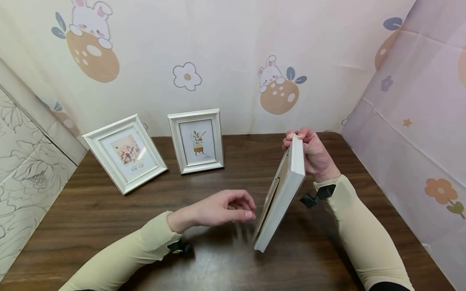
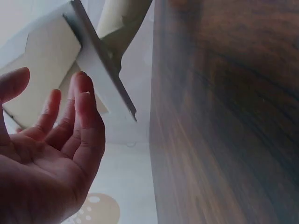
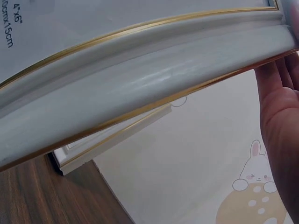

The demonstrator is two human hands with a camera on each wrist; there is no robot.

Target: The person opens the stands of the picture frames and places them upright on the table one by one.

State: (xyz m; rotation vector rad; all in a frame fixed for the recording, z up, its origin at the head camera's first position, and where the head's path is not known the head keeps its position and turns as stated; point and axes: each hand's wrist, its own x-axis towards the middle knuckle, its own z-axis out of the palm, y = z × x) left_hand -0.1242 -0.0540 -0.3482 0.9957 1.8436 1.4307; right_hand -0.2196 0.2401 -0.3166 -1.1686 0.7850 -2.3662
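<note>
In the head view my right hand (image 1: 314, 153) grips the top of a white picture frame (image 1: 282, 198), which is tilted and seen nearly edge-on. Its tan backing with a stand flap faces left, as the left wrist view shows on the frame's back (image 2: 39, 51). Gold trim runs along the frame's front (image 3: 154, 79) in the right wrist view. My left hand (image 1: 218, 208) hovers beside the backing, fingers loosely bent, thumb apart from them, holding nothing. A small gap seems to separate it from the frame.
Two white picture frames stand at the back left of the dark wooden table (image 1: 145, 226): one with a flower photo (image 1: 125, 153), one with a potted-plant print (image 1: 196, 141). A curtain with rabbit prints (image 1: 225, 48) hangs behind, and another cloth (image 1: 418, 133) on the right.
</note>
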